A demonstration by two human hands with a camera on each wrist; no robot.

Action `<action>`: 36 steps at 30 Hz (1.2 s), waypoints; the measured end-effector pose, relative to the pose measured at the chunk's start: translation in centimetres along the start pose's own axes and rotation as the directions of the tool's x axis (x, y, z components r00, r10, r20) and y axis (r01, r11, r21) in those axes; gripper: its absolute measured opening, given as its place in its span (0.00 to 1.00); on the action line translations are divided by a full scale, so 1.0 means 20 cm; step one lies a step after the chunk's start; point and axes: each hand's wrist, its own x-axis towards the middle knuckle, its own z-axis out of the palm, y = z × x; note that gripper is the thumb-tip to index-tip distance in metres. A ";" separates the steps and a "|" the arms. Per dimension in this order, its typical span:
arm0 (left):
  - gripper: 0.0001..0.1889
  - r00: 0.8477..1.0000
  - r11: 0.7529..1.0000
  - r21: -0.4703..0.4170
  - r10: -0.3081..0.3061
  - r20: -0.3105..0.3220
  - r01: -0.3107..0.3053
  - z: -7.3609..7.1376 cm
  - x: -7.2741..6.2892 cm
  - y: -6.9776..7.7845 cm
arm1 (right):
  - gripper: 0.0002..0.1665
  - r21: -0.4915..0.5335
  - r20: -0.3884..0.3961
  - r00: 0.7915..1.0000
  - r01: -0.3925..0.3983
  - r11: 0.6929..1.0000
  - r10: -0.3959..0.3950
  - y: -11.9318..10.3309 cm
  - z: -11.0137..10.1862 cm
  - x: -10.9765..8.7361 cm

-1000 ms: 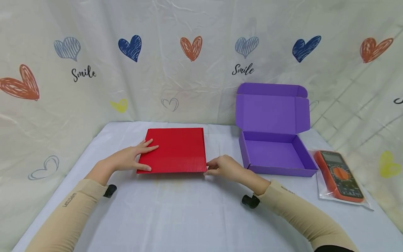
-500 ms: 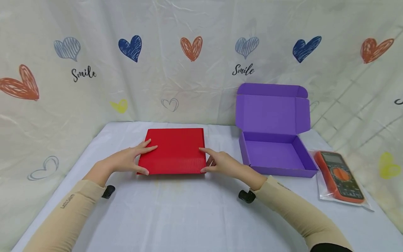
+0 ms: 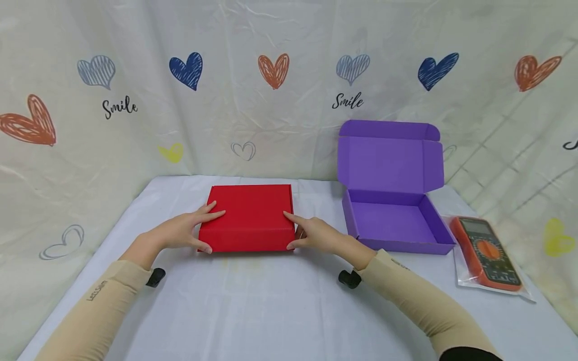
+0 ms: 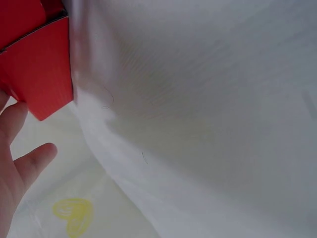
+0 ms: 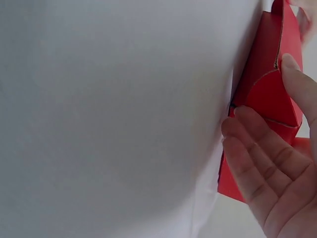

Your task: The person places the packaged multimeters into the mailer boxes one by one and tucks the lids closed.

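A red cardboard box lies in the middle of the table, its lid lowered and its front panel facing me. My left hand is spread at the left side, straight fingers on the lid and thumb by the front left corner. On the right side, my right hand touches the lid edge with its index finger, and its thumb is at the front right corner. In the right wrist view a rounded flap shows at the box corner, with the fairly straight fingers beside it.
To the right stands a purple box with its lid raised. Beside it lies an orange and black multimeter in a clear bag. A white cloth covers the table, and a curtain printed with hearts hangs behind.
My right hand has shifted from the front right corner, its index finger now on the lid's right edge. The red box's front panel shows taller and smoother; the left hand has barely moved.
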 end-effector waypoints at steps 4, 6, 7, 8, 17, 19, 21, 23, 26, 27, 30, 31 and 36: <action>0.54 1.000 1.000 0.007 -0.004 0.003 0.004 0.00 0.00 0.00 | 0.56 -0.018 0.016 1.000 -0.023 1.000 0.023 0.00 0.00 0.00; 0.54 1.000 1.000 0.016 -0.008 0.004 0.008 0.00 0.00 0.00 | 0.56 -0.040 0.025 0.999 -0.035 0.999 0.036 0.00 0.00 0.00; 0.54 1.000 1.000 0.024 -0.013 0.004 0.013 0.00 0.00 0.00 | 0.57 -0.057 0.033 0.999 -0.040 0.998 0.042 -0.01 -0.01 0.01; 0.54 1.000 0.999 0.029 -0.016 0.005 0.016 0.00 0.00 -0.01 | 0.57 -0.073 0.042 0.998 -0.043 0.996 0.046 -0.01 -0.01 0.01; 0.53 1.000 0.998 0.057 -0.022 -0.004 0.022 0.01 0.01 -0.01 | 0.57 -0.193 0.099 0.994 -0.028 0.981 0.048 -0.04 -0.01 0.04; 0.53 1.000 0.998 0.050 -0.023 -0.003 0.024 0.01 0.01 0.00 | 0.57 -0.188 0.099 0.994 -0.023 0.982 0.042 -0.03 -0.01 0.04; 0.52 1.000 0.999 0.041 -0.027 -0.002 0.027 0.01 0.00 0.00 | 0.57 -0.183 0.099 0.995 -0.010 0.983 0.029 -0.03 -0.01 0.04; 0.52 1.000 0.999 0.032 -0.030 -0.001 0.030 0.02 0.00 0.00 | 0.57 -0.185 0.101 0.995 -0.004 0.983 0.023 -0.03 -0.01 0.04; 0.51 0.999 0.999 0.034 -0.033 -0.005 0.033 0.02 0.00 0.00 | 0.58 -0.188 0.105 0.994 0.002 0.982 0.018 -0.02 -0.01 0.06; 0.51 0.999 0.999 0.037 -0.032 -0.006 0.032 0.02 0.00 0.00 | 0.58 -0.188 0.107 0.994 -0.003 0.982 0.024 -0.02 -0.01 0.06; 0.50 0.999 0.999 0.041 -0.031 -0.009 0.032 0.02 0.01 -0.01 | 0.60 -0.197 0.113 0.992 -0.023 0.980 0.046 -0.01 -0.02 0.08; 0.50 0.999 0.999 0.040 -0.033 -0.010 0.033 0.02 0.01 -0.01 | 0.60 -0.200 0.113 0.992 -0.029 0.979 0.052 -0.01 -0.02 0.08; 0.50 0.998 0.997 0.044 -0.062 -0.014 0.062 0.02 0.01 0.00 | 0.60 -0.208 0.110 0.993 -0.021 0.978 0.044 -0.01 -0.02 0.09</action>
